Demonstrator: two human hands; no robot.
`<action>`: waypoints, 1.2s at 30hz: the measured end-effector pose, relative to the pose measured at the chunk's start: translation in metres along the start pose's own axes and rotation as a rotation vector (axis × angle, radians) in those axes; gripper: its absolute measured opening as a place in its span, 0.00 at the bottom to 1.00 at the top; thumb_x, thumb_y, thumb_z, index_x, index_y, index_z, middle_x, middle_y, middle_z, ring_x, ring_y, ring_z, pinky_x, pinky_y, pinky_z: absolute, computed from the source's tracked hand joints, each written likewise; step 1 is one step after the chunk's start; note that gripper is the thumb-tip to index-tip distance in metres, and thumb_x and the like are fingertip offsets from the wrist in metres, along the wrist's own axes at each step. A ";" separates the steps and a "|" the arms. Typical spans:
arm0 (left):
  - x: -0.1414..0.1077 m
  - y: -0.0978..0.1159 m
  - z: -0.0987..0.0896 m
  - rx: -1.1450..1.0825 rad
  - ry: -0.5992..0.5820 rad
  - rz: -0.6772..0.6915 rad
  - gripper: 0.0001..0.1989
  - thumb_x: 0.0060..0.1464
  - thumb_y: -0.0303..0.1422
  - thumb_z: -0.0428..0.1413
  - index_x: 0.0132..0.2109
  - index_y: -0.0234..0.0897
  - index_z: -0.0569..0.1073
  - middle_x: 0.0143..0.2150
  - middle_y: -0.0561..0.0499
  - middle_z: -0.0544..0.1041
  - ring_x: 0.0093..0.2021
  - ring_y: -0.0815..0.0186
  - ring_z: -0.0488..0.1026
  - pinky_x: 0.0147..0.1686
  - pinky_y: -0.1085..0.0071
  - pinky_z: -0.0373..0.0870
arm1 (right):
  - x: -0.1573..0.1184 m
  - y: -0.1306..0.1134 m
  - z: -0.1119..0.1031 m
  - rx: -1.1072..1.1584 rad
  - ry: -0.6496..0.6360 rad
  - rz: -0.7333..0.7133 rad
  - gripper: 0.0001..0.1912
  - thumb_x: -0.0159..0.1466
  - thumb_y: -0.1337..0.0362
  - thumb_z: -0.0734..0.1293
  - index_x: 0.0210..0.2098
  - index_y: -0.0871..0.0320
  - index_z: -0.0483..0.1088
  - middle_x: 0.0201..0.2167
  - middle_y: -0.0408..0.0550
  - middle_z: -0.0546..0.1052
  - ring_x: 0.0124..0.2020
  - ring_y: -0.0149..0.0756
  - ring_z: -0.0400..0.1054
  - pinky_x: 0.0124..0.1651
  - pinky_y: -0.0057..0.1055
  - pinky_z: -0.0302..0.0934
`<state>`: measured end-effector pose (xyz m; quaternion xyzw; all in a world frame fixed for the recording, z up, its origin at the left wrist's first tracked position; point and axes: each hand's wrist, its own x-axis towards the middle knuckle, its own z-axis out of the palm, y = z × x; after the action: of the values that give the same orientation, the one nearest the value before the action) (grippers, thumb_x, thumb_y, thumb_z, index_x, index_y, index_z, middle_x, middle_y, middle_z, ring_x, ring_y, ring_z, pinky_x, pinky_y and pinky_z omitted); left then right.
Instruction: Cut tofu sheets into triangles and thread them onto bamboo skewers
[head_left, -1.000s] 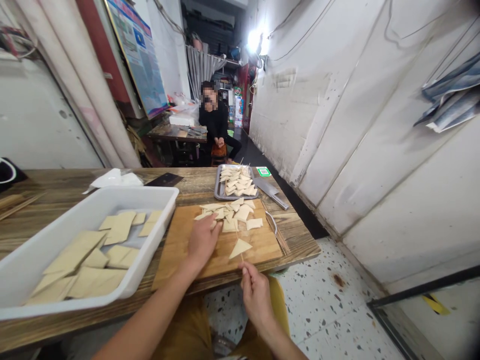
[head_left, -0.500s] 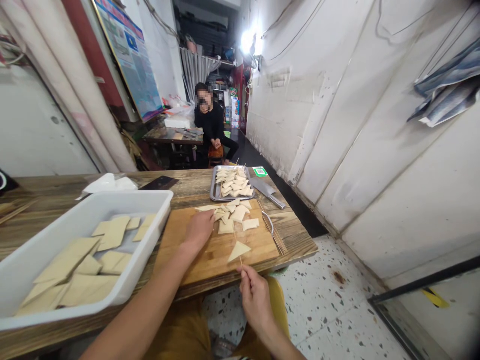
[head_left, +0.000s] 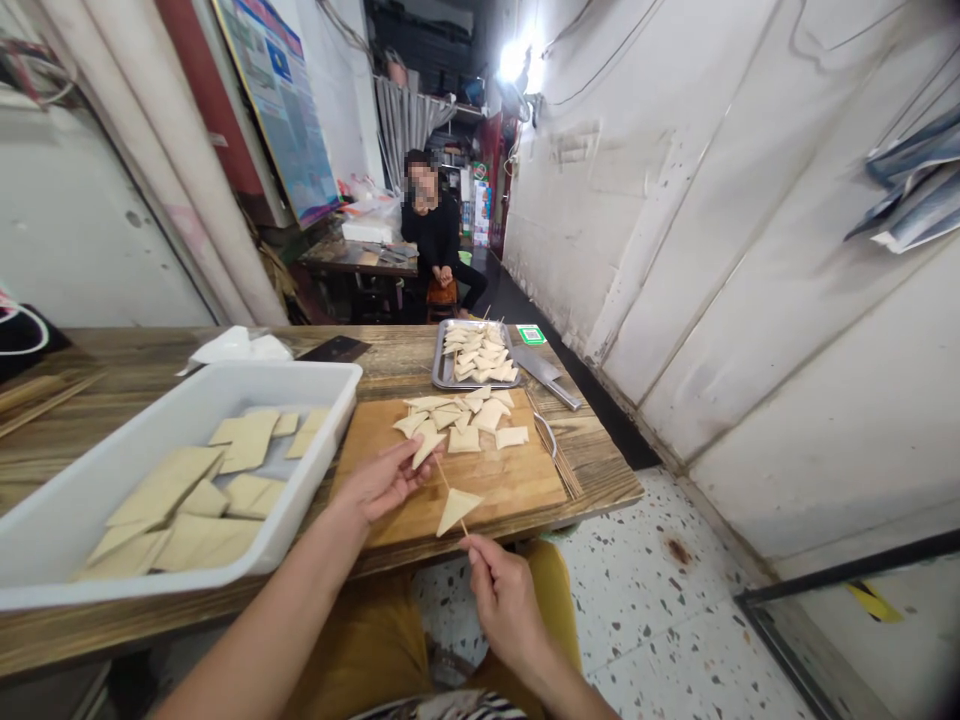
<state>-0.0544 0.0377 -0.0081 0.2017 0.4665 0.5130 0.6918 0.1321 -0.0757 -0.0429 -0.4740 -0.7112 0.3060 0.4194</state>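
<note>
My right hand [head_left: 506,595] pinches the lower end of a thin wooden skewer [head_left: 444,474], held at a slant over the board's front edge. A pale triangular tofu sheet piece [head_left: 459,511] is threaded on it, a little above my fingers. My left hand [head_left: 386,482], palm turned up, grips another tofu piece [head_left: 428,443] between thumb and fingers, close to the skewer's far tip. Behind it, several cut tofu pieces [head_left: 465,438] lie heaped on the wooden cutting board [head_left: 517,480].
A white plastic bin [head_left: 341,400] with larger tofu sheets stands left of the board. Beyond the board sit a metal tray [head_left: 442,378] of skewered pieces and a cleaver [head_left: 546,378]. Bare skewers [head_left: 564,465] lie along the right side. A person [head_left: 435,230] sits farther back.
My left hand has picked up a tofu piece from the heap and drawn it back towards the skewer tip. The skewer in my right hand now leans more to the left.
</note>
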 end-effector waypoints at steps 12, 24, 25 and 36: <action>0.005 -0.002 -0.002 -0.051 0.043 -0.079 0.06 0.56 0.24 0.52 0.38 0.26 0.73 0.34 0.38 0.79 0.32 0.64 0.78 0.32 0.71 0.77 | -0.004 0.003 0.003 -0.019 -0.003 -0.016 0.15 0.66 0.67 0.55 0.40 0.60 0.72 0.26 0.47 0.76 0.24 0.32 0.69 0.28 0.24 0.61; 0.002 -0.003 0.001 -0.002 0.003 -0.059 0.06 0.55 0.25 0.53 0.38 0.26 0.73 0.34 0.38 0.79 0.32 0.64 0.78 0.32 0.72 0.77 | -0.004 0.000 0.001 -0.019 0.018 -0.016 0.16 0.66 0.67 0.54 0.40 0.61 0.72 0.27 0.48 0.77 0.26 0.34 0.71 0.31 0.25 0.63; 0.002 -0.003 0.001 -0.003 0.000 -0.059 0.06 0.54 0.25 0.53 0.38 0.26 0.73 0.34 0.38 0.79 0.32 0.64 0.78 0.32 0.72 0.77 | -0.004 0.000 0.001 -0.019 0.022 -0.020 0.16 0.66 0.67 0.54 0.40 0.61 0.73 0.27 0.48 0.77 0.27 0.34 0.71 0.31 0.24 0.63; 0.001 -0.003 0.002 0.018 -0.007 -0.055 0.06 0.55 0.25 0.53 0.37 0.26 0.73 0.33 0.38 0.79 0.32 0.64 0.78 0.31 0.72 0.77 | -0.005 -0.003 0.000 -0.016 0.022 -0.018 0.15 0.66 0.67 0.54 0.40 0.61 0.72 0.28 0.49 0.78 0.27 0.34 0.72 0.31 0.24 0.63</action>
<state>-0.0514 0.0377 -0.0098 0.1964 0.4742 0.4888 0.7054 0.1322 -0.0812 -0.0419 -0.4742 -0.7133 0.2912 0.4260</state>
